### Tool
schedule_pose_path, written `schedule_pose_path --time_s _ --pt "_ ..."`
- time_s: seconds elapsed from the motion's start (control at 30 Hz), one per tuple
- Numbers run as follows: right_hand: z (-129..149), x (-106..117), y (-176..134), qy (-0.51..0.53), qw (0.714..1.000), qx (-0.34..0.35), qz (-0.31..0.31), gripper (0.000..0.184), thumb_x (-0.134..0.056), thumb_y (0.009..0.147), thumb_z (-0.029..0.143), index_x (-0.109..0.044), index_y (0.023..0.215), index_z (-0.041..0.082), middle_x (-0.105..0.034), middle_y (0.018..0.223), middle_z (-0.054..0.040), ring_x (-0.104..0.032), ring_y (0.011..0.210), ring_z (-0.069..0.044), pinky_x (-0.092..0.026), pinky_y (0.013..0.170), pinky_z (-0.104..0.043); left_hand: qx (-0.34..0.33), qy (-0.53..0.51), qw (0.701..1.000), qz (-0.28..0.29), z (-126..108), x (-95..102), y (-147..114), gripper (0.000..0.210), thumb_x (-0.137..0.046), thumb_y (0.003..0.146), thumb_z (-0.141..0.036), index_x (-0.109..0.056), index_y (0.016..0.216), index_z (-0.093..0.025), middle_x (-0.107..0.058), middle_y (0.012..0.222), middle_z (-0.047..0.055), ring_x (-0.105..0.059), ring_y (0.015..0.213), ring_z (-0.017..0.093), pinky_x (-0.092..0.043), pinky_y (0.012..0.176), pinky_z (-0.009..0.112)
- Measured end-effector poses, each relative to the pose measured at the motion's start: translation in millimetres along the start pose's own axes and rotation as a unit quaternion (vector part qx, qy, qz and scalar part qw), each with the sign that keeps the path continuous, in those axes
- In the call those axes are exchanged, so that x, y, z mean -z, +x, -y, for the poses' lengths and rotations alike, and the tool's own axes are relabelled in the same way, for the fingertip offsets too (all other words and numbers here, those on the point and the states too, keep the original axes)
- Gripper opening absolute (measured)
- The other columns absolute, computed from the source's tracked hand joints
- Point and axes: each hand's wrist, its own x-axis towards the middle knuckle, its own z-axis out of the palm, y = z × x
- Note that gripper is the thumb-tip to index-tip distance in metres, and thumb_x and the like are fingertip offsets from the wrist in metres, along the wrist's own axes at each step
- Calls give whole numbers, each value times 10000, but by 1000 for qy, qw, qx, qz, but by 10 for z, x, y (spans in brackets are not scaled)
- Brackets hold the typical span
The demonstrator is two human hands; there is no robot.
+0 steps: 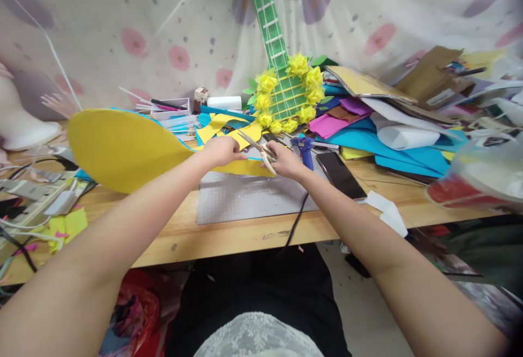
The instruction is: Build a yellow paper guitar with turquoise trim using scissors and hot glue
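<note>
A large yellow paddle-shaped sheet [126, 147] with a blue edge stretches from the left to the middle of the table. My left hand [223, 151] is closed on its narrow part, thumb and fingers pinching near the upper edge. Scissors [265, 156] with light handles are gripped in my right hand [286, 161], their blades apart and pointing up and left, close to the narrow strip. Under both hands lies a grey cutting mat [241, 199]. Yellow offcuts [218, 125] rest just behind my left hand.
A green paper guitar [281, 92] with yellow flowers leans at the back. Right of my hands are a blue glue gun [304, 150] and a black phone [341, 174]. Coloured sheets [392, 141] pile up at the right, near a plastic cup [478, 177]. A power strip [32, 199] and cables lie left.
</note>
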Motion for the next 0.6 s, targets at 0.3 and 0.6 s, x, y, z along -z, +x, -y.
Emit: schedule_pose_path --time_s 0.3,0.6 --pt "48 -19 1 54 998 -16 20 312 -646 620 307 -502 870 189 -590 870 -17 -481 714 -150 -344 613 -249 -14 -79 996 32 330 119 -12 339 -453 825 -426 -718 869 -221 -709 876 23 -619 772 169 -405 625 247" --pt "16 -58 37 94 995 -11 17 310 -659 594 305 -500 837 196 -581 842 -5 -466 693 -143 -340 612 -250 -3 -46 999 -1 404 143 -115 181 -595 725 -327 -707 822 -222 -709 871 -1 -619 822 168 -413 651 233"
